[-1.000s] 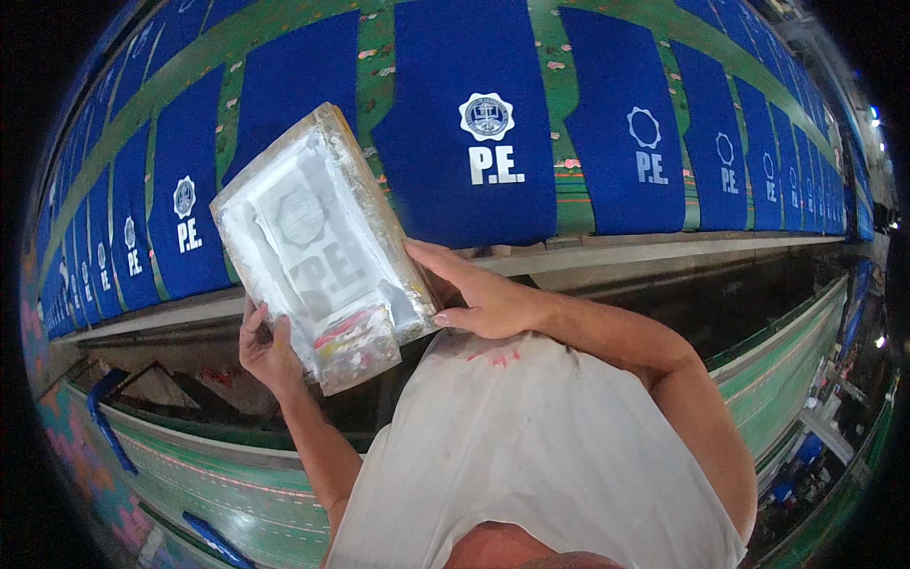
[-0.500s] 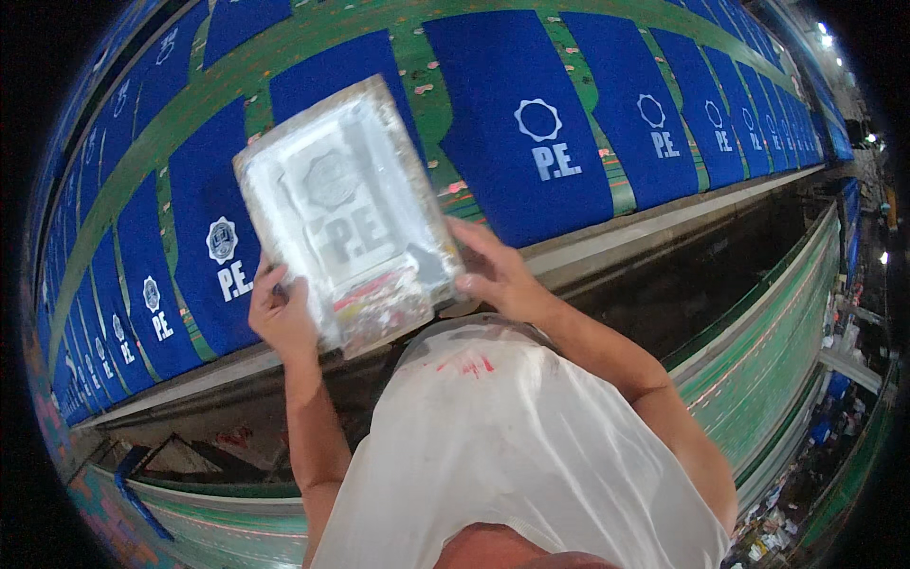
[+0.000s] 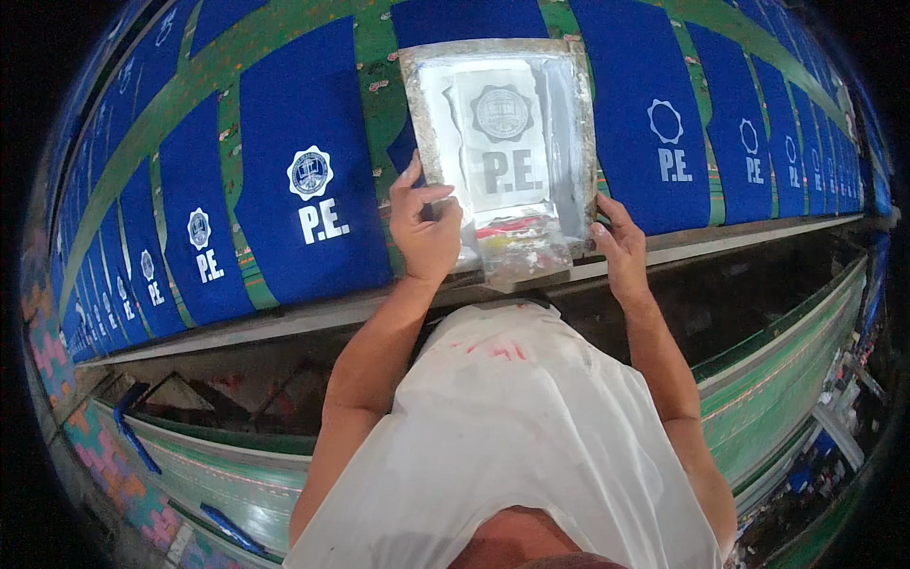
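The person's left hand [image 3: 426,228] gripped the lower left edge of a printing screen [image 3: 504,142], and the right hand [image 3: 622,248] clasped its lower right edge. The screen was over a blue fabric panel [image 3: 464,21] on a green table [image 3: 373,114], though contact was hard to tell. The neighbouring panel [image 3: 313,131] at left bore a white emblem [image 3: 310,173].

I get dim, fisheye-bowed edges, black corners, and white glare on the green bench [image 3: 227,482] at seven o'clock.
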Motion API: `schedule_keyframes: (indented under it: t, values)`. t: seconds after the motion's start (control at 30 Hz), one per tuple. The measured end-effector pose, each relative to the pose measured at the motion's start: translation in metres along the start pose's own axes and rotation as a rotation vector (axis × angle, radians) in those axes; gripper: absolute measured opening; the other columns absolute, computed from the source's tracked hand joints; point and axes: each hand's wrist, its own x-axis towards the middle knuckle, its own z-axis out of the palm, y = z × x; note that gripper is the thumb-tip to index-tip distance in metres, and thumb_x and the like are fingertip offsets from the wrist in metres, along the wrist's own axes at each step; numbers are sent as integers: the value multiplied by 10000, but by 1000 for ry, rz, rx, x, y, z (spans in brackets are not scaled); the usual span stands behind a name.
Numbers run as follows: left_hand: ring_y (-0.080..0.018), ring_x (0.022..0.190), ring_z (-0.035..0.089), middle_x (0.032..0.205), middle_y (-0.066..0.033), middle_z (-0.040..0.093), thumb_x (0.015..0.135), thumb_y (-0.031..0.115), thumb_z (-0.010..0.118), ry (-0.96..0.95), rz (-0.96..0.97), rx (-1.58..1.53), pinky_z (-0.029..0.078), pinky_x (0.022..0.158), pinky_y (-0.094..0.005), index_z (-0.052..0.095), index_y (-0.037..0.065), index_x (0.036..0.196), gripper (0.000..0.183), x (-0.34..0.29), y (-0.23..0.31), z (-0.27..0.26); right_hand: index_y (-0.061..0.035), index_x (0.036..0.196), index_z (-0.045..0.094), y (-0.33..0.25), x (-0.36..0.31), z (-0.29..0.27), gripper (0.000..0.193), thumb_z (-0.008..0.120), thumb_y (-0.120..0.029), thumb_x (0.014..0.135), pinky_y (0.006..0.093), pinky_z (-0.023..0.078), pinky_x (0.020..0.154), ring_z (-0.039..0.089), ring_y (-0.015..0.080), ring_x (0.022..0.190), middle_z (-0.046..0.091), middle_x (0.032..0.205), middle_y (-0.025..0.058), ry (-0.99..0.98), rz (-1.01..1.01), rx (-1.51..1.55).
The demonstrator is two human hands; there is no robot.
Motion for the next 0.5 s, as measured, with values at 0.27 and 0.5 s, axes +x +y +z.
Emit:
schedule_keyframes:
  t: [0.27, 0.5]
  values:
    - [-380, 1469, 639, 1535, -301, 683, 794, -139, 774, 24, -49, -43, 487, 1220, -453, 752, 35, 940, 228, -15, -17, 26, 30, 1616, 609, 14, 11, -26, 578, 732, -122, 1073, 412, 440, 1253, 585, 260, 1455, 627, 1577, 156, -33, -59, -68]
    - [-345, 1455, 659, 1582, -318, 659, 823, -139, 780, 40, -177, -146, 502, 1195, -425, 727, 25, 936, 206, -20, -22, 29, 36, 1605, 623, 14, 12, -27, 594, 748, -143, 1052, 413, 400, 1278, 581, 272, 1461, 641, 1573, 172, -22, -23, -48]
